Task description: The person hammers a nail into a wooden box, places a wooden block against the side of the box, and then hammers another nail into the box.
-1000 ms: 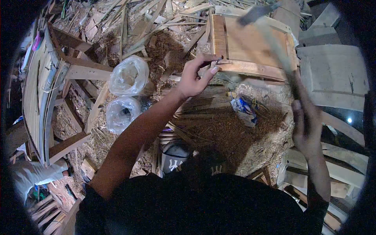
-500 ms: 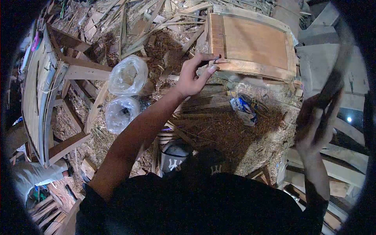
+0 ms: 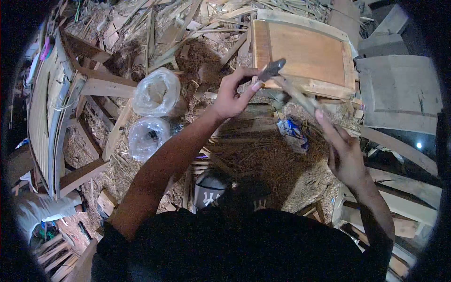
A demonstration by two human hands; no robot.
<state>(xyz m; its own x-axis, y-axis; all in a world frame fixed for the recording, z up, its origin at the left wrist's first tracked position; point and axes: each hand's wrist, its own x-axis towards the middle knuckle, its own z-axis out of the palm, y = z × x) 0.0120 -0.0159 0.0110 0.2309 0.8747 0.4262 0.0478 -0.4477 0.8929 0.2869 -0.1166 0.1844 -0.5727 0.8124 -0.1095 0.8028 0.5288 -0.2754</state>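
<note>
My right hand [image 3: 346, 157] is wrapped round the wooden handle of a hammer [image 3: 300, 96]. The dark hammer head is over the near left corner of a wooden frame with a panel [image 3: 305, 47], right by the fingertips of my left hand [image 3: 235, 94]. Thumb and forefinger of that hand are pinched at the corner; a nail showed between them a moment earlier, and the hammer head now covers it. Below the frame lies a crumpled blue and white packet [image 3: 292, 135].
Two clear plastic rolls [image 3: 156, 91] stand left of my left arm. Farther left is a wooden frame piece [image 3: 49, 108] on its side. Wood strips [image 3: 202, 30] litter the sawdust behind. Panels [image 3: 399, 94] and boards lie at right. A person's light-coloured clothing [image 3: 44, 211] shows at lower left.
My right hand has swung the hammer from raised at the far right down and leftward to the frame's corner. The left hand has stayed nearly still.
</note>
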